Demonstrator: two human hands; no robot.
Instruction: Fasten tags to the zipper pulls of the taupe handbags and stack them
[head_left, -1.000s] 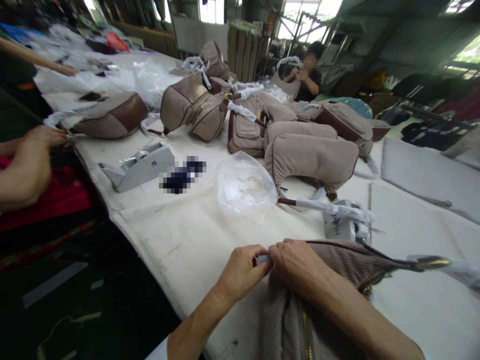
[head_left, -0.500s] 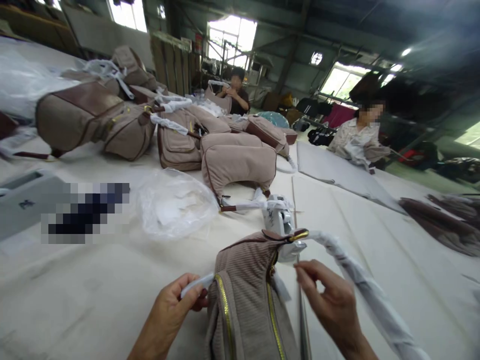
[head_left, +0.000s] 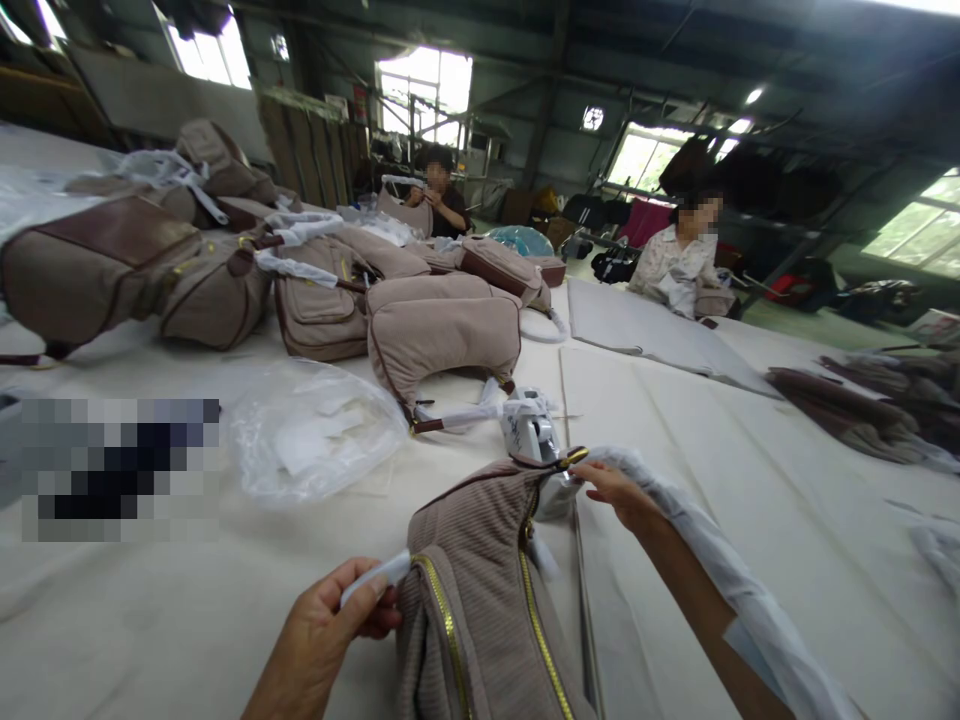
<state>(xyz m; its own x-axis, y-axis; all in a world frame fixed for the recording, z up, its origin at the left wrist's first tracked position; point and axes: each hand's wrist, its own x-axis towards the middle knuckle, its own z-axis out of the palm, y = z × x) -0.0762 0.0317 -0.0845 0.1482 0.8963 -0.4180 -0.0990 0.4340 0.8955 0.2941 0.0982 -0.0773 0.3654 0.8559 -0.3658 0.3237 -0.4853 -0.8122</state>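
A taupe ribbed handbag [head_left: 472,540] with gold-toothed zippers and dark brown trim lies in front of me. My left hand [head_left: 337,610] is closed in a pinch on a white-wrapped zipper pull [head_left: 379,575] at the bag's left side. Behind the bag's upper end stands a grey tape dispenser [head_left: 531,425], partly hidden by the bag. My right hand [head_left: 619,495] reaches to the dispenser's near end, beside the bag's gold strap fitting [head_left: 574,457]. Its fingertips are drawn together, and what lies between them is too small to make out. The white-wrapped shoulder strap [head_left: 712,560] curves along my right forearm.
Several similar bags [head_left: 442,330] with wrapped straps are piled across the table's far left. A clear plastic bag [head_left: 315,430] lies left of the dispenser. Brown pieces [head_left: 840,410] lie at the right. Two people [head_left: 679,260] sit along the far side.
My right hand has moved forward and left to the tape dispenser's near end. My left hand keeps its pinch on the zipper pull. The view has turned slightly right.
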